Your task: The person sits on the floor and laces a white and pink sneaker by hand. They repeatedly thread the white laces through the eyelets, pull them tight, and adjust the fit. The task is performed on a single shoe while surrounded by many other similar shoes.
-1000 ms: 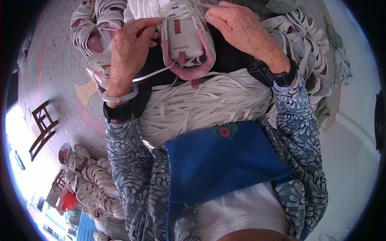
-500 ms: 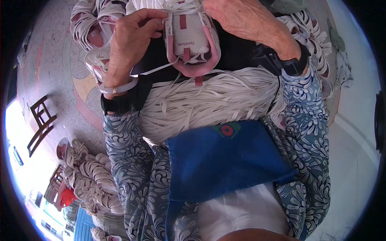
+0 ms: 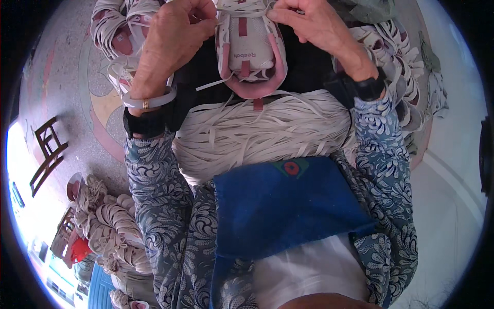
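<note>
Both hands and the shoe have shifted toward the far edge of view since a second ago; the toe end is now cut off at the top, and the heel sits further from the lap.

Left hand: closed in a pinch, fingers curled on a white lace at the shoe's left side; a loose lace end trails down toward the heel. A pale bracelet and dark cuff sit at that wrist.

Right hand: fingertips bent and pressed at the shoe's upper right edge near the eyelets. Whether it grips lace or only steadies the upper, I cannot tell.

White-and-pink shoe: held between both hands, sole away, opening facing the viewer, above a thick bundle of white laces lying across the lap. Near of that lies a blue cloth.

Handling judgement: the shoe looks light, with a soft fabric upper and padded pink collar that would give under pressure; best held by the sides of the upper or the firmer heel. The lace is thin, limp and likely to slip unless pinched near its tip.

Surroundings: more laced shoes heaped at far left and right; further lace bundles on the floor at near left.

Against the earlier frame, the right hand sits closer to the eyelets.
</note>
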{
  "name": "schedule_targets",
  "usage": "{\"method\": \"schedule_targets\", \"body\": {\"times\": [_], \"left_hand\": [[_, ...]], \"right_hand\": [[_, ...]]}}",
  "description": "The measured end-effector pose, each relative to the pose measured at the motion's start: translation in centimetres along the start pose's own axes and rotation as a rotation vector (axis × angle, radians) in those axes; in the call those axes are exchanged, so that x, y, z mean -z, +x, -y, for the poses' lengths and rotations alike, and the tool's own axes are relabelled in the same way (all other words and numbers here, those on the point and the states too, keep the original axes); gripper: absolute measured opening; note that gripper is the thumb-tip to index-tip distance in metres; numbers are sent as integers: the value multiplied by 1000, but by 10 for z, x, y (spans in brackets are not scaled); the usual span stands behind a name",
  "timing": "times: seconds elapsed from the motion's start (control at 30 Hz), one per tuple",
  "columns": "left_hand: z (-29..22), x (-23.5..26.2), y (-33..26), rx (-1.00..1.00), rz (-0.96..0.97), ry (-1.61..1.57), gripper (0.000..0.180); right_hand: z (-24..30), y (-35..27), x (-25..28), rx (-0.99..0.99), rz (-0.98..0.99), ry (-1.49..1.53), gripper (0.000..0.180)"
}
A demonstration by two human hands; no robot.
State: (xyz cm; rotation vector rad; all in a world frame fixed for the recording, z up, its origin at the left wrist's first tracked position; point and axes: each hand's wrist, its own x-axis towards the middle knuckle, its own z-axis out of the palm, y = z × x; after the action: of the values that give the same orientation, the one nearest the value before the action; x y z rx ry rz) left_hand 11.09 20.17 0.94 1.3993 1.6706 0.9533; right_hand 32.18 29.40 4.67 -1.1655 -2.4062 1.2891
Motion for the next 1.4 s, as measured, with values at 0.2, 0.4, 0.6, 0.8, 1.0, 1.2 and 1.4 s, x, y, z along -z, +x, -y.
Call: {"method": "schedule_targets", "body": {"times": [0.2,0.4,0.6,0.8,1.0,1.2,1.4], "left_hand": [[13,0,5,3,-58,-18,13],[13,-19,-18,-49,-255,240,22],[19,-32,-25,-522,-392,546,29],[4,-37,-26,-362,-251,637,30],[28,-44,-17,-407,-332,534,22],[18,-43,-16,-493,-345,602,23],[11,-42,-4,-550,-264,798,16]], "right_hand": [[-31,-3,-27,789,-359,-675,14],[7,-35,-26,186,-188,-577,35],[-37,-22,-43,657,-332,-910,26],[-40,-10,-32,589,-291,-330,13],[-23,-19,-43,427,-323,-803,14],[-10,-12,-40,645,-508,-897,11],[-4,-13,-42,824,-541,-463,10]]}}
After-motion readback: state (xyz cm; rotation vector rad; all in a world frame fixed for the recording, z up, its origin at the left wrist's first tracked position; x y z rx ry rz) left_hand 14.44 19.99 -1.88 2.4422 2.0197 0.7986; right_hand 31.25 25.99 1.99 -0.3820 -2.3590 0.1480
